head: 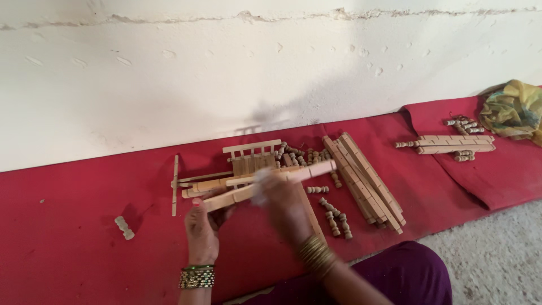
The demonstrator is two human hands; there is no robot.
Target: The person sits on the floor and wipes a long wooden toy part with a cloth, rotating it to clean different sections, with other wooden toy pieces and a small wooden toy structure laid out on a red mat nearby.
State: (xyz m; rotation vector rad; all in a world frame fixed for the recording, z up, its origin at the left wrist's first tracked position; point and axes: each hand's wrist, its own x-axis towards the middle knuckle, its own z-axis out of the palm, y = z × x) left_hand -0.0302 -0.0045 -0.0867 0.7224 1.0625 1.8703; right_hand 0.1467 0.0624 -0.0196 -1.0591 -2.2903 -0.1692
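Head view of two bare hands working with wooden parts over a red mat point(79, 226) spread on the floor against a whitewashed wall point(169, 68).

The left hand point(202, 229) is shown closed around the near end of a long slotted wooden bar point(271, 182), which is held tilted so that its far end rises away from the hand toward the right. Green and gold bangles point(197, 277) are worn at that wrist.

The right hand point(282, 200) is blurred by motion. It is laid over the middle of the same bar, but whether its fingers are closed on the bar or merely pressed against it cannot be told. Gold bangles point(316, 255) are worn at this wrist.

Just beyond the two hands, a small wooden rail frame point(252, 149) with upright spindles is seen lying on the mat, with several loose wooden slats point(197, 183) just to its left. A single thin stick point(175, 185) lies apart, beyond the left hand.

To the right of the right hand, turned wooden pegs point(334, 217) are scattered on the mat, and beyond them a stack of slotted wooden bars point(364, 181) is laid side by side. A single pale peg point(125, 227) lies well to the left of the left hand.

Far to the right, a second small pile of bars and pegs point(451, 145) rests on a folded part of the mat, near a yellow-green crumpled bag point(515, 110).
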